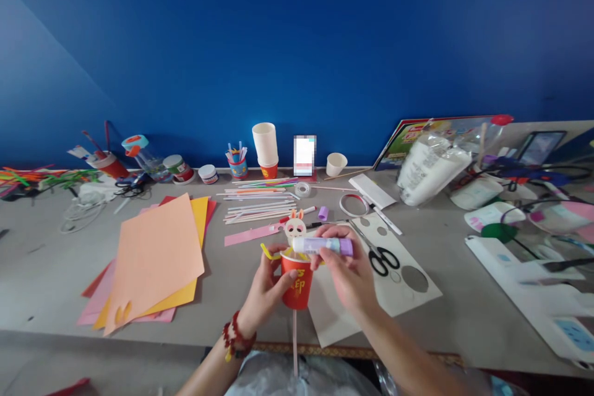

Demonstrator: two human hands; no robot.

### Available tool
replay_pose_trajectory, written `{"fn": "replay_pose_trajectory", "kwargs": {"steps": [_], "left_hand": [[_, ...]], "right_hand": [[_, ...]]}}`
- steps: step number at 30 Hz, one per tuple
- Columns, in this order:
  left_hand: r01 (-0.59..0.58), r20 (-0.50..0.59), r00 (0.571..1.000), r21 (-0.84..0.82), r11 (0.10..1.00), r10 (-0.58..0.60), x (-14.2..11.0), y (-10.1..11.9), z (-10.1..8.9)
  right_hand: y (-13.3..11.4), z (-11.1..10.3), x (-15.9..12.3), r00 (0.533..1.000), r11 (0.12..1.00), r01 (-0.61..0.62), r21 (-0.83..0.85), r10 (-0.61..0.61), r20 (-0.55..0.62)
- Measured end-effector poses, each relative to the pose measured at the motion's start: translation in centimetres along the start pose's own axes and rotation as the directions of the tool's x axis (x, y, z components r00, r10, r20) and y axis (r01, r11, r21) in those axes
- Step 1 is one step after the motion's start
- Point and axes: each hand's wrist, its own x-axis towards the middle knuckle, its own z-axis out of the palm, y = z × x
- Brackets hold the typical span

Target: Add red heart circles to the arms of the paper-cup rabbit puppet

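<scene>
My left hand (269, 291) is wrapped round a red paper cup (297, 288) with yellow lettering. A pale straw (295, 334) sticks out below the cup, and a bent yellow piece (268, 252) juts from its left rim. Between the fingers of my right hand (346, 272) lies a white and purple glue stick (320, 245), held level over the cup's rim; its white end points left. Just behind the glue stick shows a paper rabbit face (295, 229) with upright ears. The purple cap (323, 213) stands apart on the table.
Coloured paper sheets (158, 253) lie at left. Black-handled scissors (383, 260) rest on cut white paper (417, 300) at right. Behind are paper straws (260, 210), tape (303, 189), stacked paper cups (265, 145) and a blurred phone-like screen (304, 154). A white power strip (510, 297) is far right.
</scene>
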Motion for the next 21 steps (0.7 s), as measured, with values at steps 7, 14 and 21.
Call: {"fn": "replay_pose_trajectory", "kwargs": {"steps": [7,14,21], "left_hand": [[-0.129,-0.256,0.957,0.042,0.991,0.136,-0.2,-0.9,0.4],[-0.181,-0.340,0.916,0.120,0.976,0.212,0.2,-0.4,0.7],[-0.240,-0.199,0.930,0.311,0.919,0.310,-0.1,1.4,1.1]], "right_hand": [[2.8,0.8,-0.9,0.993,0.994,-0.066,0.087,0.074,-0.087],[2.2,0.5,-1.3,0.996,0.998,0.049,-0.039,-0.052,-0.074],[-1.4,0.9,-0.1,0.890,0.750,0.454,-0.481,-0.405,0.210]]}}
